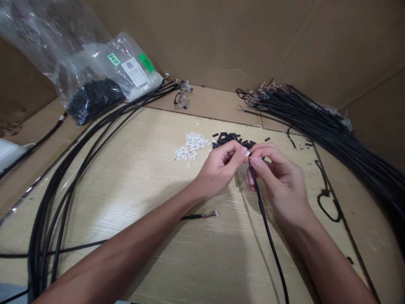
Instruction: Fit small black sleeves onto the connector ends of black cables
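Note:
My left hand [223,166] pinches a small white connector housing [247,154] between thumb and finger. Close beside it, my right hand [280,177] has thumb and fingertips closed on the thin wires at the end of a black cable [264,213]. Fingertips hide most of the wires, so I cannot tell how far they sit in the housing. The cable hangs from there down to the bottom edge. Just behind my hands lie a pile of short black tubes [229,137] and a pile of white connector housings [193,143]. Under my left forearm shows a cable end with a white connector [216,212].
A bundle of black cables [335,122] with bare wire ends lies on the right. More black cables [63,202] curve along the left. Plastic bags [95,76] stand back left, near eyeglasses [181,100]. Cardboard walls [221,38] enclose the wooden table [133,169].

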{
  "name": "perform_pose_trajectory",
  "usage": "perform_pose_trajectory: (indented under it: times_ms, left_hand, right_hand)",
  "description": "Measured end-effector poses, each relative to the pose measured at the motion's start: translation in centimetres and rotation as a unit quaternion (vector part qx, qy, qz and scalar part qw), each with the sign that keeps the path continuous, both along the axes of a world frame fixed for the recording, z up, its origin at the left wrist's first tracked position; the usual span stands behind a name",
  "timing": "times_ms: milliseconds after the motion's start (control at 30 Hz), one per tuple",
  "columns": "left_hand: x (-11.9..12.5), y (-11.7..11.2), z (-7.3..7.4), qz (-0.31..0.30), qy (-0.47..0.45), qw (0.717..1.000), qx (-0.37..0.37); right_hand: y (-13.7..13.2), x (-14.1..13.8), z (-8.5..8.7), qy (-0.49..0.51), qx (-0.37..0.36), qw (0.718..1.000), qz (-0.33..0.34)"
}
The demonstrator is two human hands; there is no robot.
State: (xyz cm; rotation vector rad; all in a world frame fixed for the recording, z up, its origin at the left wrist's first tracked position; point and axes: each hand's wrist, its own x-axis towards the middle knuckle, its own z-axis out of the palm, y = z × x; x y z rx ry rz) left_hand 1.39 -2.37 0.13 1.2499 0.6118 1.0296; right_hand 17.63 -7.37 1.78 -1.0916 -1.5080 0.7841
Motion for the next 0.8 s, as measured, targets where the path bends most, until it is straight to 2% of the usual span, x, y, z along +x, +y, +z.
perform_pose_trajectory:
  times_ms: [167,333,467,667,800]
  left_hand:
    - [-0.03,0.19,0.15,0.024,0.009,0.999,0.03]
    - [-0.03,0.06,0.04,0.038,0.012,0.999,0.031]
    - [-0.12,-0.15,0.16,0.033,0.018,0.999,0.017]
    - [-0.01,-0.02,0.01,0.041,0.03,0.998,0.029]
    - [0.0,0.01,0.09,0.037,0.028,0.999,0.027]
  right_hand:
    - [-0.53,-0.38,0.12,-0.081,0.05,0.993,-0.068]
    - [-0.84,-0.59,0.17,-0.195,0.154,0.961,-0.124]
    - [-0.76,-0.66,0.26,-0.237,0.198,0.941,-0.139]
    - [-0.62,-0.25,0.35,-0.297,0.256,0.911,-0.128]
    - [-0.66,-0.09,0.52,-0.306,0.26,0.907,-0.125]
